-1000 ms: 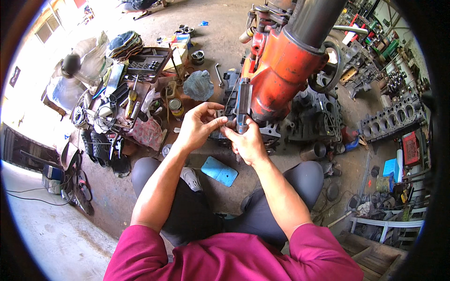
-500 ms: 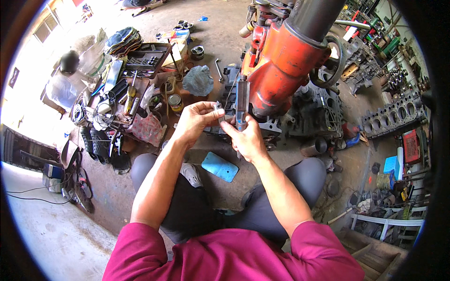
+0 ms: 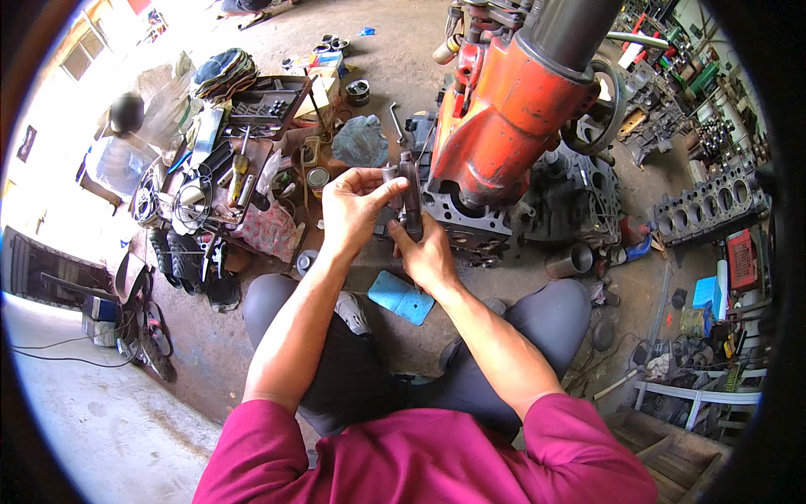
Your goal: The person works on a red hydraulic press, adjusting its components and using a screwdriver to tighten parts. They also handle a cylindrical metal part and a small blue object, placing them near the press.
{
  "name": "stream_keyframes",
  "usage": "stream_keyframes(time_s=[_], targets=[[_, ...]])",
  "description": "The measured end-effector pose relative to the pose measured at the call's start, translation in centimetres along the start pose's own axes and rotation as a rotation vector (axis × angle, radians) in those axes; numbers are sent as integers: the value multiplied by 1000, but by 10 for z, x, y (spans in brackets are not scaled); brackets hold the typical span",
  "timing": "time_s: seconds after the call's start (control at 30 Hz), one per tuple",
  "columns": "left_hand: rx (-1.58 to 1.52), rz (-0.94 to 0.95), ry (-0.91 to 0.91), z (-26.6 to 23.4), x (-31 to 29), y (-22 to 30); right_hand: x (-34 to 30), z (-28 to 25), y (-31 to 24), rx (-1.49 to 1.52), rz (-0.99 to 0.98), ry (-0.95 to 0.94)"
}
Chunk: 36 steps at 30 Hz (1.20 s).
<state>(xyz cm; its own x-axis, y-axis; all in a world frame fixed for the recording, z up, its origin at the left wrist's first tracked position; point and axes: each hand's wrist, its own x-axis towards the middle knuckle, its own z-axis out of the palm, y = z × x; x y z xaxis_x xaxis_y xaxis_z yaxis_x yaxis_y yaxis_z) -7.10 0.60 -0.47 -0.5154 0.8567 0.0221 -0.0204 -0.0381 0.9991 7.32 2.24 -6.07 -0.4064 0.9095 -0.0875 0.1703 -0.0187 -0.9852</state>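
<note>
My left hand (image 3: 351, 208) pinches a small greyish metal piece (image 3: 389, 175) between thumb and fingers. Close beside it, my right hand (image 3: 430, 259) grips the lower end of a long, narrow dark metal tool (image 3: 410, 195), which stands nearly upright. The two parts are side by side and look to be touching; the exact contact is too small to make out. Just beyond my right hand, an engine block (image 3: 472, 220) lies under a large orange machine head (image 3: 495, 122).
On the left, a cluttered bench (image 3: 252, 168) holds screwdrivers, wires and a tool tray (image 3: 273, 105). A blue flat pad (image 3: 401, 297) lies on the floor between my feet. Another engine block (image 3: 701, 214) stands at the right, and a metal cylinder sleeve (image 3: 571, 260) is nearer.
The dark tool in my right hand has turned and shifted left, toward my left hand. My left hand has brought its small piece up alongside it.
</note>
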Motion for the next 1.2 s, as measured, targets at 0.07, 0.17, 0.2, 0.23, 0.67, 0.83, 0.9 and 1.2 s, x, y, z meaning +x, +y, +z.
stream_keyframes(time_s=[0.07,0.17,0.2,0.23,0.67,0.83,0.9,1.2], targets=[[39,19,-8,3,-2,-1,-1,1,-2,-11,-12,-11],[87,36,1,8,-7,-1,-3,3,-8,8,27,-19],[104,33,7,10,-8,-1,-4,4,-9,21,48,-27],[111,47,27,13,-9,-1,-4,4,-9,21,47,-22],[234,87,74,20,-13,-3,-5,7,-1,-22,-23,18],[310,97,105,20,-12,-5,-7,7,-2,-36,21,-8],[315,90,107,19,-11,-7,-7,8,0,-7,-6,-6],[316,111,115,19,-10,-14,-5,11,10,-19,12,-22]])
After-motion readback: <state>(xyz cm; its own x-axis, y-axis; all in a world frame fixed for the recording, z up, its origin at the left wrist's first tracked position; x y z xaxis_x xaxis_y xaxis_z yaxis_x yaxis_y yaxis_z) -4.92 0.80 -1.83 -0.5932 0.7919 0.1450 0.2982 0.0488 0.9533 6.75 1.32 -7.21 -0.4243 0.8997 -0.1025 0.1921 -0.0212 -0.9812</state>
